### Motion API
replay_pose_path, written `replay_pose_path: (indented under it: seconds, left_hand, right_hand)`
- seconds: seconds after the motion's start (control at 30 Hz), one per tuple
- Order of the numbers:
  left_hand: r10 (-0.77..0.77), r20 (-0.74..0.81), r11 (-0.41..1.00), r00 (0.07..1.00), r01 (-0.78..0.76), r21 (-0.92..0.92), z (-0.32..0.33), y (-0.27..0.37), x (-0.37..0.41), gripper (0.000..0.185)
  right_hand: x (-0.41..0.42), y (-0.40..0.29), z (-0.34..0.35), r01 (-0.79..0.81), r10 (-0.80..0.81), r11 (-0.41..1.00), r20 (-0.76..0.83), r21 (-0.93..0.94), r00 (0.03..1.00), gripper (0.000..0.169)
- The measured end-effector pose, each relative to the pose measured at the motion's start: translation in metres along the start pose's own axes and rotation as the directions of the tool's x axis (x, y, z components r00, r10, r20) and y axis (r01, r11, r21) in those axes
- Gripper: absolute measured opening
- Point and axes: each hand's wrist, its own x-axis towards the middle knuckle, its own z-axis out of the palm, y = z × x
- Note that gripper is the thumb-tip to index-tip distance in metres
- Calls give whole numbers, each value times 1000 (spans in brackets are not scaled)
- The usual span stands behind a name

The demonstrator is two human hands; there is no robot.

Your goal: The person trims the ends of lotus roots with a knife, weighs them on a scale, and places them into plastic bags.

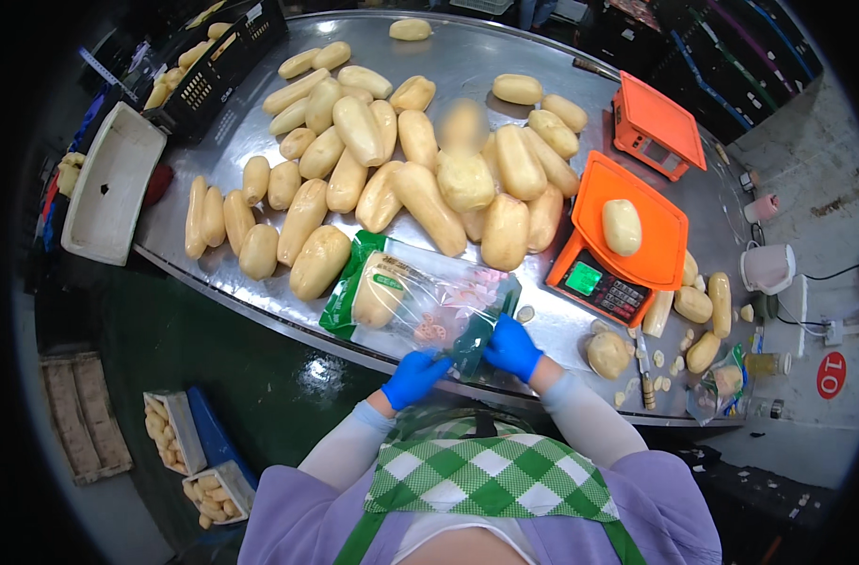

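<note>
A clear plastic bag (436, 289) with green ends and printed flowers lies flat near the front edge of the steel table. Inside its left part rests a pale lotus root segment (374, 304). My left hand (417, 380), in a blue glove, pinches the bag's near edge. My right hand (514, 347), gloved alike, grips the dark green right end. Past the bag spreads a heap of lotus root segments (362, 131). To the right, an orange digital scale (585, 279) with a lit green display carries one lotus root segment (621, 227).
A second orange scale (659, 123) stands behind. At right lie a knife (645, 374), cut slices (658, 358), a cut lotus root (608, 354) and another filled bag (719, 381). A black crate (210, 85) and a white basin (111, 183) are at left; crates of roots (214, 494) stand below.
</note>
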Motion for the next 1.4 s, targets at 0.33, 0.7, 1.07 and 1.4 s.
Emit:
replay_pose_path:
  seconds: [0.33, 0.7, 1.07, 1.4]
  left_hand:
    - [38, -66, 994, 997, -45, -104, 6, 7, -4, 21]
    - [118, -117, 993, 986, -118, 12, 11, -13, -3, 21]
    - [67, -82, 997, 994, -64, 43, 4, 8, -6, 26]
    - [3, -29, 999, 1000, -5, -54, 3, -2, -4, 26]
  right_hand:
    - [-20, 53, -184, -318, -112, 892, -839, -321, 533, 48]
    - [-26, 11, -168, 259, 535, -249, -91, 933, 840, 70]
    - [-71, 2, -56, -412, 450, -102, 411, 905, 793, 56]
    - [-25, -19, -17, -241, 284, -413, 376, 878, 882, 53]
